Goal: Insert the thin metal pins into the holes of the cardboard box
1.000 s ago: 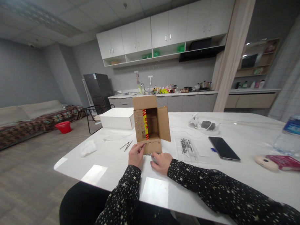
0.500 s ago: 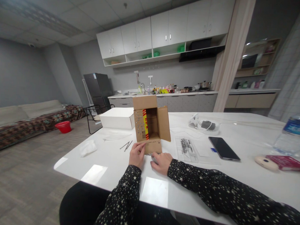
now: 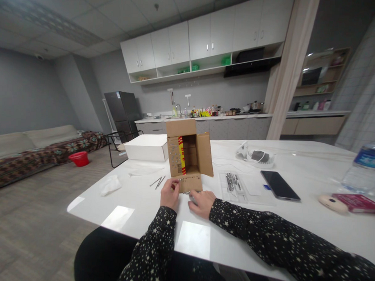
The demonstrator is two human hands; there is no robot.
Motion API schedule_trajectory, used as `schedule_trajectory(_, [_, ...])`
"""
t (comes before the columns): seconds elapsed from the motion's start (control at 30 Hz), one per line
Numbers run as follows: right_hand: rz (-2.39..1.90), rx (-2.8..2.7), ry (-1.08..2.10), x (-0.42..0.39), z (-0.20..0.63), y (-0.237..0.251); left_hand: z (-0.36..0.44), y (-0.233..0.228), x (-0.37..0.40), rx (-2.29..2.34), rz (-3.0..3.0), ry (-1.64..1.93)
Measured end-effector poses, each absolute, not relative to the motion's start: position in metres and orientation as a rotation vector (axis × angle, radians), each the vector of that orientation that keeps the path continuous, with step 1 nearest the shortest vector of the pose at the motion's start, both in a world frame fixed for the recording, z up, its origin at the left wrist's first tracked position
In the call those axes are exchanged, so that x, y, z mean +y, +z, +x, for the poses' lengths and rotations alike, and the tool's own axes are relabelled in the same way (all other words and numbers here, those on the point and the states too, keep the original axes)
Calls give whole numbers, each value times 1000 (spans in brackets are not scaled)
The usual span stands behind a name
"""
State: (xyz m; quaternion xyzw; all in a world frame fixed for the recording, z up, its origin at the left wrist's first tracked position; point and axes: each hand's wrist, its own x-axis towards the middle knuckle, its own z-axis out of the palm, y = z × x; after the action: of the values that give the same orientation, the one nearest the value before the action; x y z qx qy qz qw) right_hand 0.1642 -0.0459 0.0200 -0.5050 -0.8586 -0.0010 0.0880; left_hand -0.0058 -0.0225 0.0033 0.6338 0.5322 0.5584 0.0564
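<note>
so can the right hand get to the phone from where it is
Probably yes. The right hand rests by the box, and the phone lies flat further right; only a flat clear packet sits on the table between them.

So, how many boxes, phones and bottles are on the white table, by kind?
Cardboard box, open on its side: 1
White box: 1
Black phone: 1
Water bottle: 1
Total: 4
</note>
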Motion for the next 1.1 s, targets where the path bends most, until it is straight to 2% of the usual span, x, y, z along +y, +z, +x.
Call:
schedule_trajectory(0.77, [-1503, -2564, 9, -46, 165, 19, -8, -3, -18, 1599, 1983, 1642])
schedule_trajectory(1.1, [-1494, -2548, 3, -46, 165, 20, -7, -5, -16, 1608, 2091, 1504])
